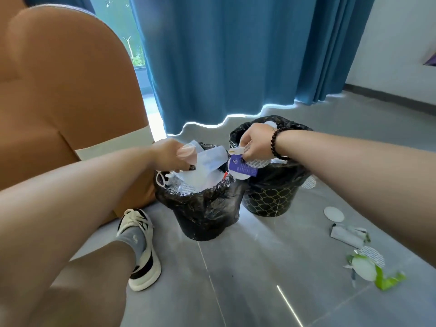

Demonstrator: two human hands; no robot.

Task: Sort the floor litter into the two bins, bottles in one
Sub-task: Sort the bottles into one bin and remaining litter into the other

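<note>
At the centre of the frame, over the two bins, you've got both hands busy: your left hand (173,155) has its fingers curled round a pale pink bottle (186,153) and some crumpled white and blue wrappers (207,159), hovering right above the left bin (200,208), which is already heaped with paper and plastic scraps. Your right hand (256,142) pinches a small bundle of litter (243,165), a purple card and round white seals, hanging between the two rims, just in front of the patterned right bin (269,197). Now, the bottle lies roughly level, its long axis running left to right across the frame, the rounded end poking out toward your right hand; which end carries the cap I can't tell. My read is that you're at the drop, so do it cleanly: the left bin looks like the scraps bin, so let the wrappers fall there but keep your fingers on the bottle and carry it across to the other one. Bring the right-hand bundle squarely over a rim before letting go, since it dangles over the gap and could slip between the bins. Lower right of the frame, the floor (259,279) still holds white discs (333,214), a grey wrapper (346,234) and green scraps (387,280) waiting for you.
</note>
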